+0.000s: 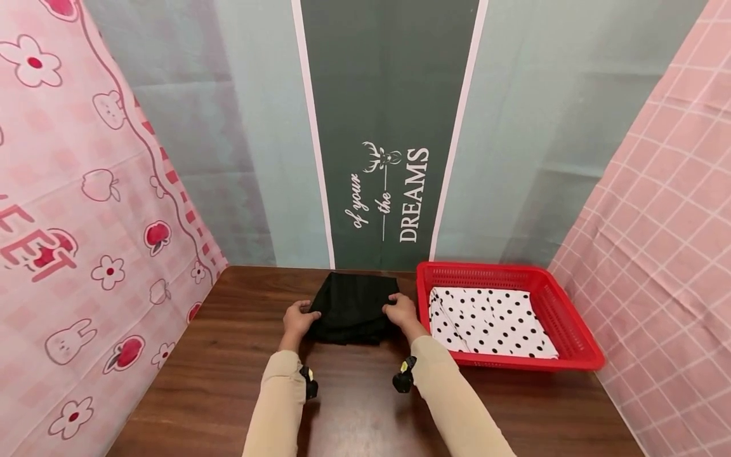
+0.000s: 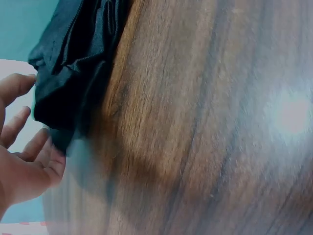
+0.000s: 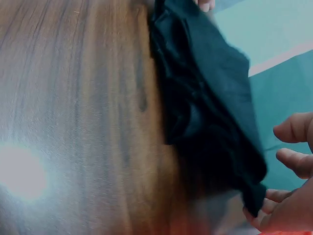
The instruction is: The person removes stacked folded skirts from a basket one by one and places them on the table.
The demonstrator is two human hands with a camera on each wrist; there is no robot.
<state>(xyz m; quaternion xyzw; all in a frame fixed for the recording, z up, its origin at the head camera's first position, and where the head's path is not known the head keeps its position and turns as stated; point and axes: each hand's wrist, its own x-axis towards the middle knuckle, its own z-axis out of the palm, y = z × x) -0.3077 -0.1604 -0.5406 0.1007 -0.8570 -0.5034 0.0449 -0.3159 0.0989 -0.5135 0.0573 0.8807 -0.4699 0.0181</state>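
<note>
Head view: we find a folded black cloth point(image 1: 354, 308) lying on the wooden worktop point(image 1: 228, 355), dark and plain, its top fairly smooth and its near edge rumpled. Our left hand point(image 1: 298, 319) and right hand point(image 1: 402, 311) hold its two sides, near a red basket point(image 1: 514, 363) holding a polka-dot cloth point(image 1: 485, 320).

Left wrist view: we see thick, creased layers (one carries a seam-like line), and the left grip pinches a drooping corner.

Right wrist view: we see a flat panel over bunched, slightly blurred folds; the right grip pinches a pointed corner, two fingers standing clear.
</note>
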